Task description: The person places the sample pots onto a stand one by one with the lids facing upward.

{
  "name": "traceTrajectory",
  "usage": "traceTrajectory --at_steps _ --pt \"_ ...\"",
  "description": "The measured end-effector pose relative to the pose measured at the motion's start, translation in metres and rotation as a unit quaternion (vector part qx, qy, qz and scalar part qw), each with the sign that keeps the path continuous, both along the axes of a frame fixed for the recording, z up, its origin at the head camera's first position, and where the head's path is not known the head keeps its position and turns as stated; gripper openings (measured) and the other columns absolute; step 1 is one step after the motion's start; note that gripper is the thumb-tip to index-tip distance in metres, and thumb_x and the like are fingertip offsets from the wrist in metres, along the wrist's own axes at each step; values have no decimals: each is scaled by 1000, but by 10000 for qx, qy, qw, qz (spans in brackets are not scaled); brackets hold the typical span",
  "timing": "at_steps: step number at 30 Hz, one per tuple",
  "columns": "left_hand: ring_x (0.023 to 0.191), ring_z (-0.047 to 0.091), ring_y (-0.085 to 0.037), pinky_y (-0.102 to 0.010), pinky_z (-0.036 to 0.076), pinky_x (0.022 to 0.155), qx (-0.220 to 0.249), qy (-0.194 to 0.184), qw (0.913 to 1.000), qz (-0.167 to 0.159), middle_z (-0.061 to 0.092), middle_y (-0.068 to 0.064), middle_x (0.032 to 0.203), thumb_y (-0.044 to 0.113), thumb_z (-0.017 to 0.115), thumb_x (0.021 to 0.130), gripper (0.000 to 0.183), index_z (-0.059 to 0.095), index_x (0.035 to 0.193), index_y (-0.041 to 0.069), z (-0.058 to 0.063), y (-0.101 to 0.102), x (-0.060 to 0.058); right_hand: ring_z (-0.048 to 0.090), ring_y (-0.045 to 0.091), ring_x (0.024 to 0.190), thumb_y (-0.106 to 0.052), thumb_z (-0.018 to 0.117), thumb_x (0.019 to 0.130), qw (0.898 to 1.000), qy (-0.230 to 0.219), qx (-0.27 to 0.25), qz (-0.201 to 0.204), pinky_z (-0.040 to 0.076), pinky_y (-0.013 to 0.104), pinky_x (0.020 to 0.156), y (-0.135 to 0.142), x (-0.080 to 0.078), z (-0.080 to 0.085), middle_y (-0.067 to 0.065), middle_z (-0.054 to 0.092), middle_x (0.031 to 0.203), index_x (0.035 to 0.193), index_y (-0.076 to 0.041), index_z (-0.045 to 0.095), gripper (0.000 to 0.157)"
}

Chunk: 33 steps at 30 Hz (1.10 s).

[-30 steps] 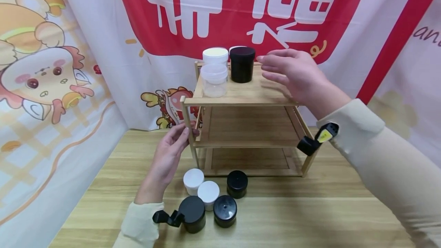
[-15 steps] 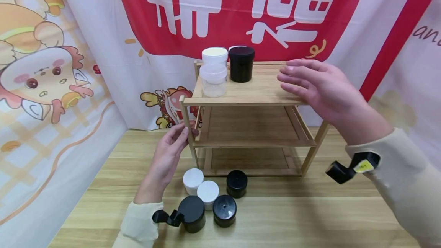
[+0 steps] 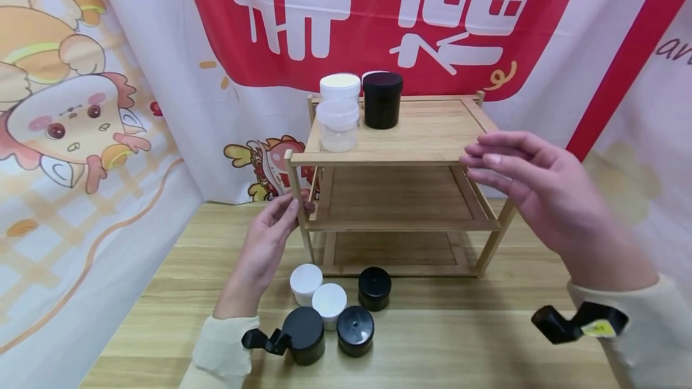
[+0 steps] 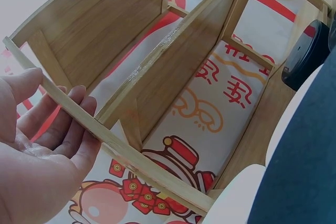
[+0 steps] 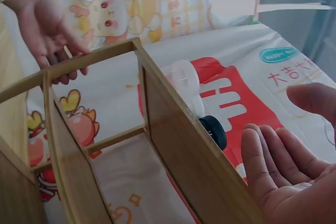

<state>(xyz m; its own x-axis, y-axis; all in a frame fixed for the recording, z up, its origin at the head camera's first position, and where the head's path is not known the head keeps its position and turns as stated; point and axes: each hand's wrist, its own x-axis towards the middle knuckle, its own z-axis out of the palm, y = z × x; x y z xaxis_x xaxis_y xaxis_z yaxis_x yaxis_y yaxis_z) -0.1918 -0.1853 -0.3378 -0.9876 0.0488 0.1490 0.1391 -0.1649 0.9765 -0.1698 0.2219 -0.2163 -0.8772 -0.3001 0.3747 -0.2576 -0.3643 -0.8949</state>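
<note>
A three-tier wooden shelf rack stands on the table. My left hand holds its front left post; in the left wrist view the thumb lies on one side of the post and the fingers curl behind it. Beside the top tier's right front corner is my right hand, fingers loosely extended and nothing in its grasp. On the top tier stand a clear jar, a white jar and a black jar. Another white lid is mostly hidden behind the black jar.
In front of the rack stand two white jars and three black ones, a large jar, a glossy jar and a small jar. Printed cloth hangs behind and at the sides.
My right hand has moved from beside the black jar to the right and down, past the rack's right front corner. The left hand and the jars stay where they were.
</note>
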Motion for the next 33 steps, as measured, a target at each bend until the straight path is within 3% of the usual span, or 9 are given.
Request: traceTrajectory --at_steps 6,14,20,26,33 --pt "135 57 -17 -31 44 125 -32 -16 10000 13 53 -10 150 24 56 113 44 51 150 0 0 0 0 76 26 120 19 48 104 9979 615 200 83 63 33 101 -8 22 -34 15 76 129 139 11 56 37" --pt "133 59 -17 -30 45 124 5 1 10000 38 56 -5 144 23 57 113 37 58 145 5 0 0 0 76 19 118 8 65 102 9898 246 1202 -720 63 28 99 -26 31 -66 8 77 132 139 0 61 38" --pt "133 58 -16 -29 45 123 6 -36 10000 38 56 -4 144 22 57 113 42 54 149 1 -1 1 0 73 18 122 -10 77 100 9704 -72 2115 -1162 61 23 99 -38 30 -87 9 73 137 142 -6 61 45" --pt "135 58 -16 -30 44 124 -25 -40 10000 30 56 -3 145 23 57 113 43 52 150 0 -1 2 0 74 18 120 -9 79 98 9712 -78 2183 -948 61 25 100 -44 26 -108 12 72 137 141 -2 61 47" --pt "136 59 -18 -36 41 128 -50 -16 10000 46 56 -5 146 24 57 113 39 55 147 3 -2 1 -1 77 19 112 -6 79 97 9725 16 2250 -603 64 28 95 -51 20 -128 7 77 127 136 0 64 42"
